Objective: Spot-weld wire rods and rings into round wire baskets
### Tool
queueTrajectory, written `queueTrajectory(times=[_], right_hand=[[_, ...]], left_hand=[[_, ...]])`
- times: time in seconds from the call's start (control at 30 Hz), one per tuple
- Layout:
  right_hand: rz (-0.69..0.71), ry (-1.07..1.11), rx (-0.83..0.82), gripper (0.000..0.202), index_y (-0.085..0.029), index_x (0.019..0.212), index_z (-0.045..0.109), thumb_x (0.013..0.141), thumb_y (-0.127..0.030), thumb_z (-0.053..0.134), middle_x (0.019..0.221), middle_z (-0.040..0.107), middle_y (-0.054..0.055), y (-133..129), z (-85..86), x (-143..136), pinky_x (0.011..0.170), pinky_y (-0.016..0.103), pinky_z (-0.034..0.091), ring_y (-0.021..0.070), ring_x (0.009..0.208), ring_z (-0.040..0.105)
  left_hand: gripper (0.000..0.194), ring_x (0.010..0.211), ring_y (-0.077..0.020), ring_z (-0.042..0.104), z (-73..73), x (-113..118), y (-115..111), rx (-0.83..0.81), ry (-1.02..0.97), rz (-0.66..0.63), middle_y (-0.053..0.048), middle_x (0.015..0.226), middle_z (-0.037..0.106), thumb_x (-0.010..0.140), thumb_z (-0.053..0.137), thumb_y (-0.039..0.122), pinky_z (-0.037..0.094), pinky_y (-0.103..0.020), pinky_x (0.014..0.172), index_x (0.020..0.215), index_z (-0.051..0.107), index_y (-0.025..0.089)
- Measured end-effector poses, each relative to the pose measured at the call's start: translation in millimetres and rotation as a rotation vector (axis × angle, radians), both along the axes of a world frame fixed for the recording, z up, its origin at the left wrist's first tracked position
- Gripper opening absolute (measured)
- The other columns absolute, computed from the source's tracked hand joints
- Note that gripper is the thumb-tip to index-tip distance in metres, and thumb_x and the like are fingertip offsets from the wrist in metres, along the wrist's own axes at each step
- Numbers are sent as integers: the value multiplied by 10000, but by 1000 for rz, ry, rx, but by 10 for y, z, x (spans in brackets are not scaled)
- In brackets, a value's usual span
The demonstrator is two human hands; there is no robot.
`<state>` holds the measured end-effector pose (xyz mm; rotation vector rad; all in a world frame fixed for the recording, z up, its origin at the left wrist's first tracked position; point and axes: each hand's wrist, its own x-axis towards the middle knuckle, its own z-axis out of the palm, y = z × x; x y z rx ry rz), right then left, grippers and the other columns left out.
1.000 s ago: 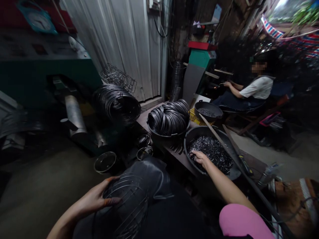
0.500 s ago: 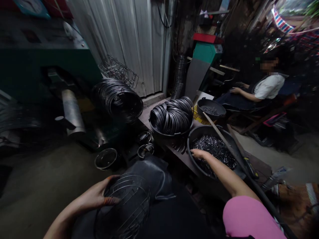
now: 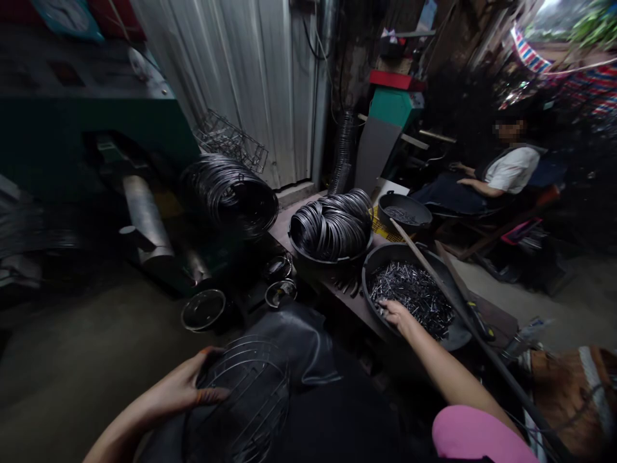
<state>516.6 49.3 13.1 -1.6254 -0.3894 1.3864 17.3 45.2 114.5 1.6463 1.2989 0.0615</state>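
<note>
A round wire basket of thin metal bars lies on my lap over a dark apron. My left hand grips its left side, thumb across the bars and fingers behind the rim. On the right, my right hand is inside a large black basin, near its front left wall. This basin holds many short dark metal pieces. The fingers of my right hand are curled down at the edge of the pile; whatever they pinch is too small to make out.
A bowl of coiled wire stands behind the basin on a low bench. A long wooden stick leans across the basin. Left is a green machine with a wire coil. A seated person works beyond a smaller basin.
My right hand has moved slightly right and down along the basin's near edge, its fingers now curled at the metal pieces. My left hand keeps its hold on the wire basket.
</note>
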Motion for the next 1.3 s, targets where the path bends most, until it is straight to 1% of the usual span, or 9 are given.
queueTrajectory(times=[0.17,0.3,0.43,0.53,0.67,0.83,1.0,1.17,1.3], right_hand=[[-102,168,81,161,-192,667,519,817,-151,561,514,553,-12,4,264,112,480,213,507,122,484,577],[-100,304,155,143,-186,692,514,807,-100,525,581,590,-9,149,425,-71,549,203,535,102,536,598],[23,446,174,80,-182,770,552,789,-104,550,664,630,5,450,400,-673,626,279,566,127,615,631],[127,650,134,97,-185,782,563,773,-89,565,669,633,3,643,311,-1253,632,311,569,140,631,640],[240,778,22,114,-181,747,568,751,-68,571,632,618,-4,757,246,-1856,581,276,554,130,596,626],[309,760,-21,81,-168,739,581,710,-114,634,601,605,-12,810,303,-2207,512,222,496,111,566,594],[333,362,188,214,-179,802,635,623,-255,723,570,579,-56,784,195,-2332,342,161,278,34,354,359],[547,-343,520,258,-193,740,692,606,-413,702,743,694,36,615,-129,-2252,627,283,477,173,679,618],[817,-579,608,245,-209,781,682,698,-427,606,750,699,39,608,126,-2233,672,308,475,204,719,636]], left_hand=[[713,1042,-308,601,-52,-69,-48,19,-44,70,-99,1093,662,526,713,561,489,-371,909,1088,541,157],[715,1016,-326,610,96,-135,-33,207,-48,190,-109,1058,664,484,737,550,497,-427,900,1055,538,169],[675,1072,-330,576,268,-195,-17,565,31,339,-114,1121,618,510,727,492,470,-469,929,1075,527,181],[648,1174,-335,505,252,-196,-53,754,86,398,-136,1197,560,530,726,447,428,-473,984,1082,532,168],[674,1205,-316,485,104,-165,-127,804,133,487,-142,1265,505,549,736,404,412,-453,1014,1131,510,150],[711,1238,-309,455,-30,-137,-135,736,152,525,-147,1312,468,522,772,339,382,-448,1047,1152,504,148],[716,1255,-305,435,-105,-121,-58,728,132,538,-149,1327,453,526,776,320,367,-448,1059,1163,501,143],[693,1263,-304,418,-192,-142,-8,858,117,566,-150,1348,422,550,730,222,371,-450,1051,1190,477,143],[685,1274,-317,396,-215,-158,40,916,163,547,-153,1350,417,543,664,123,331,-497,1060,1197,463,151]])
